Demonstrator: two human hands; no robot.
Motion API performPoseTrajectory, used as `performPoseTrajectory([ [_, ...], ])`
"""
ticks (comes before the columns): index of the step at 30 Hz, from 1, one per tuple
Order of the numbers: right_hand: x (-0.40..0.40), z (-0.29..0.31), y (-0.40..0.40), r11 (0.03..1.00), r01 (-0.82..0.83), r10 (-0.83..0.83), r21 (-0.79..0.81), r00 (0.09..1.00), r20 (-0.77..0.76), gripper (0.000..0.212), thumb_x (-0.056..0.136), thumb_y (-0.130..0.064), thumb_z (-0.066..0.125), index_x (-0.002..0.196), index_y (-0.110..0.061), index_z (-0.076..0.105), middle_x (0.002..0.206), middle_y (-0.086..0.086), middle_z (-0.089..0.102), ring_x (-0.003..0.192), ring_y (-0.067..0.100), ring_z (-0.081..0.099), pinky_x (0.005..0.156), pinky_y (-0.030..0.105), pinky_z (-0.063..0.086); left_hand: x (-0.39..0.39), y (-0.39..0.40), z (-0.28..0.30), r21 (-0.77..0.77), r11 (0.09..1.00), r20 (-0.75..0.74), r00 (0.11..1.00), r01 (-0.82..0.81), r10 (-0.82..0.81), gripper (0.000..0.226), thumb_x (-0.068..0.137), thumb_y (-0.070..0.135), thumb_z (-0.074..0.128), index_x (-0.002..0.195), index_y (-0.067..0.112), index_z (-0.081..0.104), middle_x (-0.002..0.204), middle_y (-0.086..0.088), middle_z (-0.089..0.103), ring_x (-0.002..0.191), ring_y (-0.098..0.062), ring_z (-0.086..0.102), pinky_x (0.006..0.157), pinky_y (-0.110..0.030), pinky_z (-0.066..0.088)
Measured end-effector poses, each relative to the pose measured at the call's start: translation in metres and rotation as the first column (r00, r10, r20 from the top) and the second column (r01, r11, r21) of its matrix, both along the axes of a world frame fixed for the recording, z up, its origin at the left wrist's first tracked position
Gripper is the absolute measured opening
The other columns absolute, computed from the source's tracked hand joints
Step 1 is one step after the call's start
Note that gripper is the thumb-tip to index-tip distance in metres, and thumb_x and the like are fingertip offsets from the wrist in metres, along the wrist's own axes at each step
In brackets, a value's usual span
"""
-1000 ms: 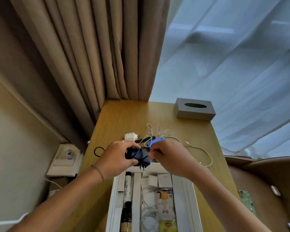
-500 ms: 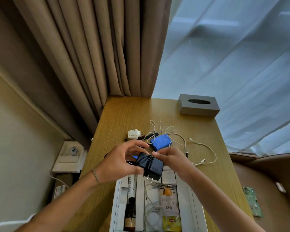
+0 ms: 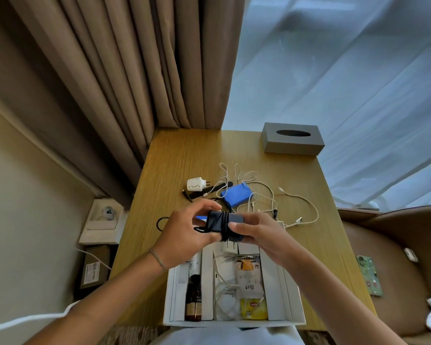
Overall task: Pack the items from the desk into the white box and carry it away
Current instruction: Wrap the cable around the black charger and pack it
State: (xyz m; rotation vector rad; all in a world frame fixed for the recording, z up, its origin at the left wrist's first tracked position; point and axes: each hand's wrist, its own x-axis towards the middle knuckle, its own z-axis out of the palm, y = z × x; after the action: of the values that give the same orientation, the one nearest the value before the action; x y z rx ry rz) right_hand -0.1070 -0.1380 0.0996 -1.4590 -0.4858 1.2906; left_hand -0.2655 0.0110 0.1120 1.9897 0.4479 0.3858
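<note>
Both hands hold a black power adapter with its cord wound around it, prongs pointing down, just above the far end of the white box. My left hand grips its left side, my right hand its right. The box lies open at the desk's near edge and holds a dark bottle, white cables, packets and a yellow tea bag. On the wooden desk beyond lie a blue power bank, a white plug charger and tangled white cables.
A grey tissue box stands at the desk's far right corner. Beige curtains hang behind on the left, sheer white ones on the right. A brown chair with small items sits to the right. A wall socket and a cardboard box are on the left.
The adapter has turned in my hands, with more cord wrapped around it. The view has shifted, so more of the box and desk shows.
</note>
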Motion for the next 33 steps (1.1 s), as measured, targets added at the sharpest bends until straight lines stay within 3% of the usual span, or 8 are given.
performPoseTrajectory([
  [9,0.002,-0.024,-0.022,0.987,0.148,-0.149,-0.069,0.989,-0.010,0.030,0.087,-0.005,0.075,0.115,-0.013,0.072,0.108,0.011,0.077,0.099,0.027,0.075,0.080,0.033,0.061,-0.008,-0.003,-0.025,0.012,0.993,-0.152,0.981,0.121,-0.117,0.059,0.079,0.034,0.080,0.131,0.043,0.054,0.118,0.020,0.066,0.116,0.002,0.058,0.095,-0.026,0.052],
  [12,0.010,-0.027,-0.032,0.985,0.136,-0.132,-0.103,0.990,0.039,0.026,0.089,-0.003,0.071,0.114,-0.013,0.073,0.108,0.010,0.077,0.098,0.025,0.075,0.073,0.032,0.062,-0.019,0.005,-0.033,0.072,0.997,-0.138,0.990,0.023,-0.013,0.039,0.090,0.033,0.070,0.127,0.037,0.060,0.114,0.018,0.068,0.111,0.003,0.059,0.097,-0.029,0.051],
  [14,0.018,-0.028,-0.038,0.985,0.111,-0.098,-0.132,0.989,0.107,0.026,0.092,-0.004,0.067,0.113,-0.018,0.075,0.107,0.009,0.078,0.097,0.024,0.075,0.072,0.031,0.062,-0.027,0.013,-0.041,0.205,0.976,-0.136,0.985,-0.076,0.106,0.029,0.093,0.026,0.066,0.122,0.028,0.064,0.111,0.014,0.067,0.107,-0.001,0.060,0.093,-0.034,0.052],
  [18,0.032,-0.030,-0.036,0.979,0.039,0.001,-0.202,0.981,0.196,0.030,0.097,-0.004,0.058,0.111,-0.024,0.075,0.110,0.008,0.075,0.099,0.023,0.072,0.075,0.030,0.058,-0.043,0.026,-0.062,0.451,0.868,-0.229,0.913,-0.207,0.337,0.030,0.090,0.017,0.066,0.119,0.024,0.064,0.114,0.005,0.061,0.109,-0.017,0.055,0.083,-0.035,0.053],
  [23,0.027,-0.038,-0.009,0.948,-0.070,0.184,-0.309,0.916,0.356,0.021,0.096,-0.013,0.064,0.112,-0.027,0.065,0.106,0.002,0.075,0.097,0.018,0.070,0.079,0.030,0.053,-0.049,0.029,-0.082,0.404,0.879,-0.304,0.869,-0.254,0.391,0.037,0.093,0.017,0.061,0.129,0.026,0.057,0.118,0.003,0.059,0.100,-0.016,0.058,0.074,-0.035,0.057],
  [25,0.021,-0.041,0.006,0.937,-0.137,0.270,-0.322,0.867,0.418,0.019,0.097,-0.013,0.063,0.111,-0.025,0.064,0.107,0.003,0.073,0.097,0.018,0.069,0.077,0.027,0.051,-0.047,0.027,-0.084,0.360,0.896,-0.305,0.875,-0.259,0.375,0.037,0.095,0.017,0.058,0.131,0.027,0.056,0.113,0.007,0.062,0.093,-0.012,0.060,0.071,-0.033,0.057],
  [28,0.013,-0.048,0.026,0.878,-0.279,0.461,-0.389,0.714,0.528,0.022,0.099,-0.012,0.058,0.114,-0.025,0.068,0.107,0.001,0.068,0.098,0.020,0.066,0.078,0.028,0.052,-0.046,0.025,-0.085,0.366,0.892,-0.299,0.874,-0.265,0.382,0.036,0.096,0.013,0.055,0.128,0.027,0.057,0.107,0.009,0.062,0.089,-0.011,0.058,0.067,-0.032,0.055],
  [33,0.005,-0.072,0.045,0.719,-0.434,0.695,-0.543,0.470,0.544,0.030,0.100,-0.010,0.052,0.117,-0.026,0.071,0.117,-0.006,0.063,0.102,0.013,0.056,0.082,0.025,0.044,-0.050,0.021,-0.091,0.352,0.900,-0.324,0.869,-0.256,0.374,0.035,0.100,0.013,0.047,0.130,0.026,0.057,0.113,0.005,0.062,0.079,-0.010,0.057,0.057,-0.027,0.049],
])
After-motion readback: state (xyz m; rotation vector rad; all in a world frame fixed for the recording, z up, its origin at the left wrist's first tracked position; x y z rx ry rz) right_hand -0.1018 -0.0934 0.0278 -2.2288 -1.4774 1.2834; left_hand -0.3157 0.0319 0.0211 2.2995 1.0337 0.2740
